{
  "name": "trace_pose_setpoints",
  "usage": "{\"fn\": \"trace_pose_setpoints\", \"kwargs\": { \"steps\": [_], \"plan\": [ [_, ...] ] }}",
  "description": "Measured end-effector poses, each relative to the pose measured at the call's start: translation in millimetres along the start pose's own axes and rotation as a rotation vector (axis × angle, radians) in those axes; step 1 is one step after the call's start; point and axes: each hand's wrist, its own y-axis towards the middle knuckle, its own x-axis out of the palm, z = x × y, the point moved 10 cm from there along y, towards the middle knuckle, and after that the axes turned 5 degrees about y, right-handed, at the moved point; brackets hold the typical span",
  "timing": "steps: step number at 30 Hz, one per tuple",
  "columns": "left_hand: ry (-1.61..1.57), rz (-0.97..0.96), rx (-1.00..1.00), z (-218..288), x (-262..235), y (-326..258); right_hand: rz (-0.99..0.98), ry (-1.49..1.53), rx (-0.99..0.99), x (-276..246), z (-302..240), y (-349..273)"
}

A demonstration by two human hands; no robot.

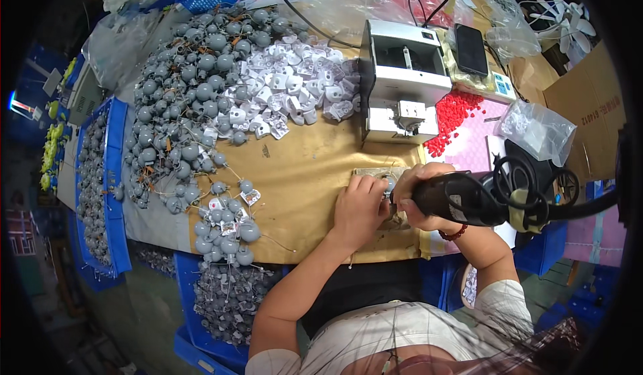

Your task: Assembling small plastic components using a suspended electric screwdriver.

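My right hand [416, 194] grips a black electric screwdriver [469, 201], its tip pointing left and down at a small grey part on a flat fixture [375, 172] on the brown table cover. My left hand [360, 207] presses down on that part and fixture, fingers curled over it. The part itself is mostly hidden under both hands. A black coiled cable [529, 194] runs from the tool off to the right.
A large heap of grey round motor-like parts with wires [184, 100] fills the left of the table, white plastic pieces [295, 83] beside it. A white machine [402, 80] stands behind my hands, red caps [452, 117] to its right. Blue crates [100, 187] hold more grey parts.
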Motion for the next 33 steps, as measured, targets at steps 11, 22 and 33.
{"fn": "trace_pose_setpoints", "kwargs": {
  "steps": [11, 22, 33],
  "plan": [
    [-0.017, 0.005, -0.024, 0, 3, 6, -0.229, -0.156, 0.159, 12, 30, -5],
    [-0.044, 0.018, -0.01, 9, -5, 3, 0.662, -0.435, 0.383, -219, 89, -35],
    [-0.016, 0.019, 0.004, 7, -1, -4, 0.077, 0.153, 0.732, -24, 116, -58]
  ]
}}
